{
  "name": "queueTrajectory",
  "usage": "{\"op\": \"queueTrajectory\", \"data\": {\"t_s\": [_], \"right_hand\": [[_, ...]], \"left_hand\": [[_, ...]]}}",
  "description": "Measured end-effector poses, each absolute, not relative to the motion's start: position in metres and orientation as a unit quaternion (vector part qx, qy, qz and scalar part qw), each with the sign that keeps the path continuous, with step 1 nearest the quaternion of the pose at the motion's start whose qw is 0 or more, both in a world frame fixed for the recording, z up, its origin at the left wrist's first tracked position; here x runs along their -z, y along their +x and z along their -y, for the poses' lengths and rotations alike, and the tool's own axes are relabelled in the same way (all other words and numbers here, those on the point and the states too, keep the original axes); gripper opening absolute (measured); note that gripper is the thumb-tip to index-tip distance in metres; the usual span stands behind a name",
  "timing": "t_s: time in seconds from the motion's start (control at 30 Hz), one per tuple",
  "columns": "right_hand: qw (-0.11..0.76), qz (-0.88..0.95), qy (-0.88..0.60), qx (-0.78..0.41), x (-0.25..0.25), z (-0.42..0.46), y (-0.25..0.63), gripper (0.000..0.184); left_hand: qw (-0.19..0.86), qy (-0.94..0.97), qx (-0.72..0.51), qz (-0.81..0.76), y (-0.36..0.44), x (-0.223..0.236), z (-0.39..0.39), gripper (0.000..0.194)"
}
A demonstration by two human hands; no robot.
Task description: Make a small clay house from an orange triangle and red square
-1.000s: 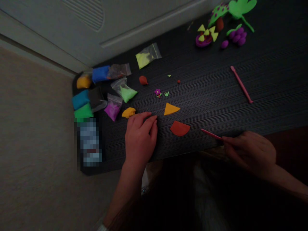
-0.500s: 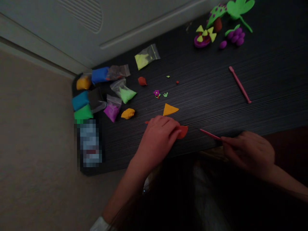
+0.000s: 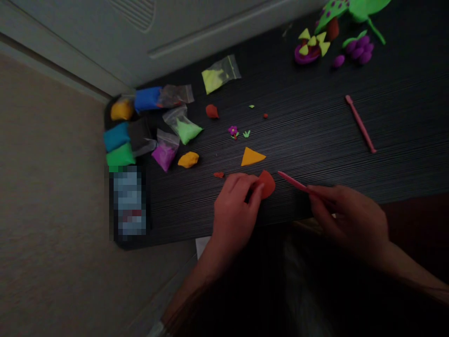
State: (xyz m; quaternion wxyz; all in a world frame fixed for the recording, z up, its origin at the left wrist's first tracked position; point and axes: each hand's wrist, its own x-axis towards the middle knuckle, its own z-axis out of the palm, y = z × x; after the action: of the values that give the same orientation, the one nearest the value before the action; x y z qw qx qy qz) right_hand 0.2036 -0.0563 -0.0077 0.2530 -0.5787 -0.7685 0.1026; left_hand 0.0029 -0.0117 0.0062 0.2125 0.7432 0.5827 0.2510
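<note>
My left hand (image 3: 236, 206) rests on the dark table (image 3: 315, 121) with its fingers curled onto the left side of a flat red clay piece (image 3: 267, 183), covering part of it. My right hand (image 3: 351, 220) is closed around a thin pink modelling stick (image 3: 294, 183), whose tip points left toward the red piece. An orange clay triangle (image 3: 252, 156) lies just above the red piece. A small red crumb (image 3: 218, 174) sits to the left of my fingers.
Several bags of coloured clay (image 3: 147, 126) lie at the table's left end, with an orange lump (image 3: 188, 159) and a red lump (image 3: 212, 111) nearby. A second pink stick (image 3: 360, 123) lies at right. Finished clay figures (image 3: 333, 37) stand at the far right corner.
My left hand slid right from beside the orange lump onto the red piece. My right hand moved the pink stick left, closer to the red piece. A red crumb now shows.
</note>
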Motion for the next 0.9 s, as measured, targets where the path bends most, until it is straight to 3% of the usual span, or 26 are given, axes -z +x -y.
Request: {"op": "queueTrajectory", "data": {"t_s": [0.3,0.9], "right_hand": [[0.209,0.804,-0.548,-0.099,0.007,0.04,0.179,0.018],[0.182,0.809,-0.55,-0.101,0.002,0.042,0.175,0.015]], "left_hand": [[0.142,0.788,-0.244,-0.547,-0.008,0.005,0.018,0.013],[0.15,0.803,-0.229,-0.53,-0.013,0.011,0.023,0.021]]}}
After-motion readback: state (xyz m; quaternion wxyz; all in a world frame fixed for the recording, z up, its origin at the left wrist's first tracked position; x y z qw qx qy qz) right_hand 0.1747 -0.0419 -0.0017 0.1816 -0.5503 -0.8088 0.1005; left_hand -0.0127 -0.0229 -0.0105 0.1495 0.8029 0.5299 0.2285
